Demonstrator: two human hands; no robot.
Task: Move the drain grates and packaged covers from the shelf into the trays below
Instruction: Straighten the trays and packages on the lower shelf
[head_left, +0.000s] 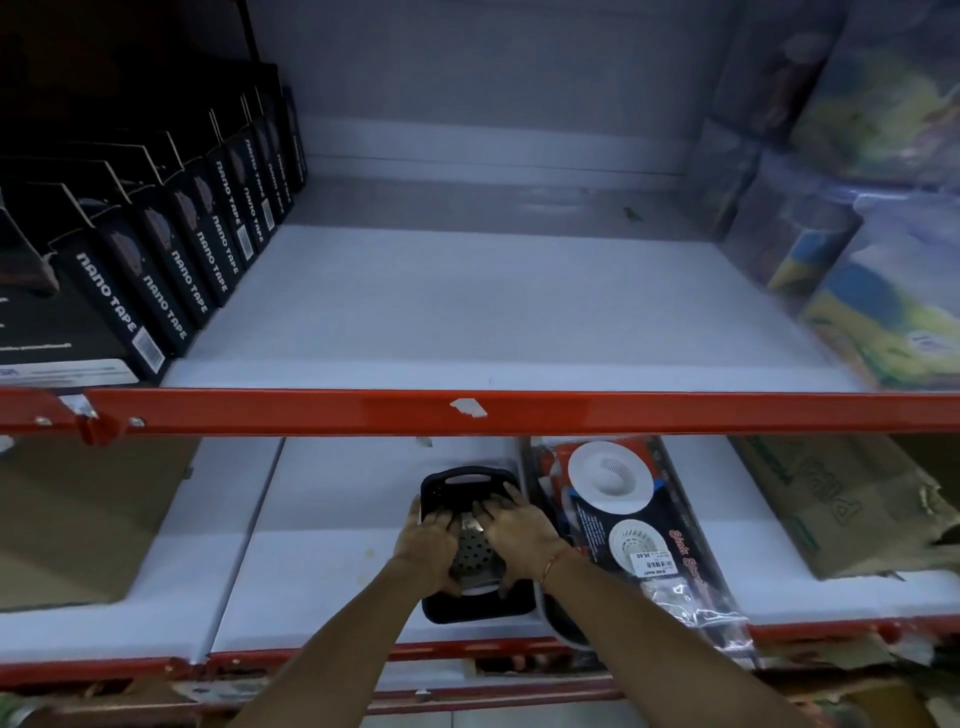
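Note:
A black plastic tray sits on the lower white shelf. Inside it lies a square perforated metal drain grate. My left hand and my right hand both grip the grate's sides, fingers curled over its far edge. Right of the tray, a second tray holds packaged white sink strainer covers on dark cards in clear plastic. The upper shelf is bare in the middle.
Black "nano tape" boxes line the upper shelf's left side. Colourful wrapped packs stand at its right. A red rail fronts the upper shelf. Cardboard boxes sit at the lower left and lower right.

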